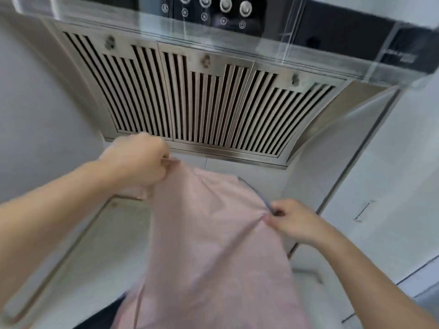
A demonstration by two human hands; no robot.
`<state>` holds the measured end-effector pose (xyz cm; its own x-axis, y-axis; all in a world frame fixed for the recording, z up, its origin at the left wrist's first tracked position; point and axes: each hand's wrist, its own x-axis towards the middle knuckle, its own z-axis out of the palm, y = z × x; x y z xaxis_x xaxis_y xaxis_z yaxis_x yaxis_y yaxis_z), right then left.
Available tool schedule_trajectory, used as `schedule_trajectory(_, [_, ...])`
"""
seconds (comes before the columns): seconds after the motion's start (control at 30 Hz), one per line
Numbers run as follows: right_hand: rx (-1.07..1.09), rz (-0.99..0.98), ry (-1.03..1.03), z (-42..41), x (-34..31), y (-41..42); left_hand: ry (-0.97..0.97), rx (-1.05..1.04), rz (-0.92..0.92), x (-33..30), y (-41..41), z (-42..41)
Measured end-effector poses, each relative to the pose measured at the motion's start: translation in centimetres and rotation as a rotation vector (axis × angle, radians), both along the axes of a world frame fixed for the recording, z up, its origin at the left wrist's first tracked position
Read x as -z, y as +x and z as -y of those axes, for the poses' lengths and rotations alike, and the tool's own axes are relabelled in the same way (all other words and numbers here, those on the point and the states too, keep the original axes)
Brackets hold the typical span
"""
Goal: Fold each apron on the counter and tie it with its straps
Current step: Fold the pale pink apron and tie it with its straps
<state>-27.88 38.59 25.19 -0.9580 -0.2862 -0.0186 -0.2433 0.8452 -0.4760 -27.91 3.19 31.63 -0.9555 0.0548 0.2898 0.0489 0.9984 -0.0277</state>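
**Below the range hood: pink apron held aloft, fold not yet begun**

Under the slatted range hood (202, 98), pink apron (209, 233) lifted clear of the counter (95, 245), hanging between both hands. Left hand (140, 160) fisted, fingers curled round the upper corner; right hand (292, 219) pinching the dark-trimmed edge (261, 195) lower down. Uneven hold, cloth bunched and skewed. Likely trouble: crooked fold if laid down this way, or a slipped pinch dropping one side. Loose strap (137, 302) dangling near the bottom, liable to tangle or get trapped inside the fold. Blurred frame, finer detail unclear.
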Motion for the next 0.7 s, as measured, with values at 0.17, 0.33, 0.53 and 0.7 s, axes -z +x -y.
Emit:
schedule_trajectory(0.17, [0.069,-0.81,-0.3,0.8,-6.3,-0.5,0.233,0.078,-0.574,-2.2,1.8,1.2])
schedule_trajectory(0.33, [-0.214,-0.032,0.567,1.1,0.7,-1.0,-0.259,-0.059,0.633,7.5,4.8,1.2])
schedule_trajectory(0.53, [-0.201,-0.217,0.06,2.8,-0.3,-2.2,-0.186,-0.051,0.689,8.4,4.7,1.0])
schedule_trajectory(0.7, [-0.398,-0.203,-0.145,6.9,-2.6,-0.3,0.628,0.265,0.453,7.5,4.2,-5.5])
